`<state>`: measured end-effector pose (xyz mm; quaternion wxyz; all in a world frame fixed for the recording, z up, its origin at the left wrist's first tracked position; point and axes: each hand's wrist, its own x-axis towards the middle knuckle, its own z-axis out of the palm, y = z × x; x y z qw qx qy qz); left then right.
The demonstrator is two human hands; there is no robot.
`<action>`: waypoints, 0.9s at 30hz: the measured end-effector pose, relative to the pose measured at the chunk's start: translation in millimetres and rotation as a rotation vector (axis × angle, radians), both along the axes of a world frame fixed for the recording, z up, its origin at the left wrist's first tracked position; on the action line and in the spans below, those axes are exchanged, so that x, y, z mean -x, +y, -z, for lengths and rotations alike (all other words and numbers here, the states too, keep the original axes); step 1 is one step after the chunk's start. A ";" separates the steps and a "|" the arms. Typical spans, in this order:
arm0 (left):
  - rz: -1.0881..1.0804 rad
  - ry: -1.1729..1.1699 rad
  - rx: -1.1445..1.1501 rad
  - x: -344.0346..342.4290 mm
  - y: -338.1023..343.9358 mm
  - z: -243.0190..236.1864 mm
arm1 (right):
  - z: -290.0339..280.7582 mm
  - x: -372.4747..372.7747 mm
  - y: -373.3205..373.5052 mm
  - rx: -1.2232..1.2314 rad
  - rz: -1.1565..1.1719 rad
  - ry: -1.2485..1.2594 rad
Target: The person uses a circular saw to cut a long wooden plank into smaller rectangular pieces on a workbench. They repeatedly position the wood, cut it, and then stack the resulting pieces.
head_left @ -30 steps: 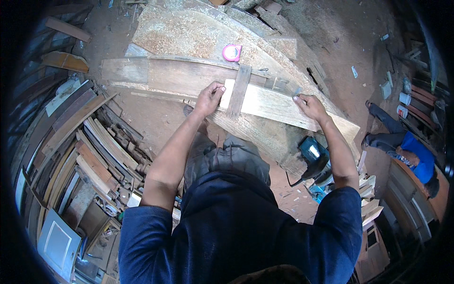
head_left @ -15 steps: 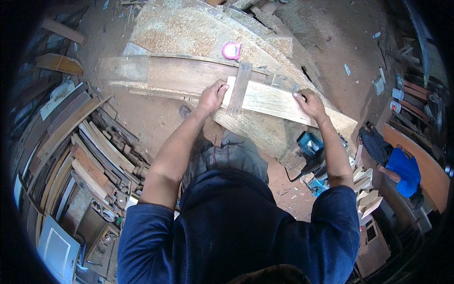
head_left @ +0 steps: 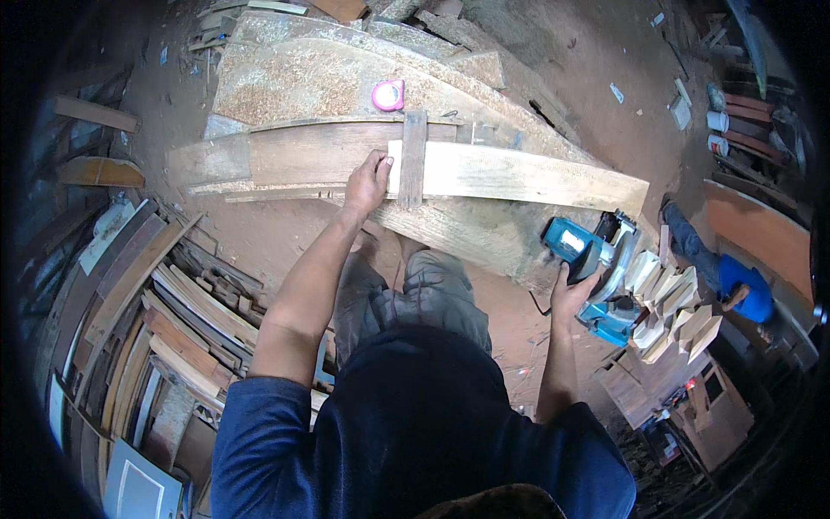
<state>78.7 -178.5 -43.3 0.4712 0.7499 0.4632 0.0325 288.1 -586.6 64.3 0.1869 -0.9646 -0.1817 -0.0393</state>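
Dropping off the plank: R hand was pressing on its far end 1 s ago and 0.5 s ago, now it's down at the blue power tool sitting low on the right beside a stack of small wood offcuts. Fingers are curling onto the tool body; can't tell if it's a full grip yet, tool looks like it's resting, not lifted.

L hand isn't moving, fingers bent and pressing on the plank right beside the short cross batten, pinning it. Plank is lying flat across the sawdust-covered bench, long axis left-right, right end overhanging.

Pink tape measure is sitting on the bench just behind the batten, untouched.

Read: layout/positioning phase seems done, switching to tool work, w/ L hand acting as the clamp.

Another person in blue is crouching far right, well apart. Scrap boards are piling on the floor at left.
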 end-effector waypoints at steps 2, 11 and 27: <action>-0.028 -0.058 -0.007 -1.8 -2.6 -1.9 | 14.8 -5.5 -14.7 -0.094 0.041 0.031; -0.090 -0.061 0.279 5.4 3.2 16.7 | -8.2 -16.7 -16.0 -0.413 0.349 0.133; 0.061 -0.025 -0.027 8.1 -1.9 10.4 | -101.2 122.4 13.3 -0.896 0.065 0.722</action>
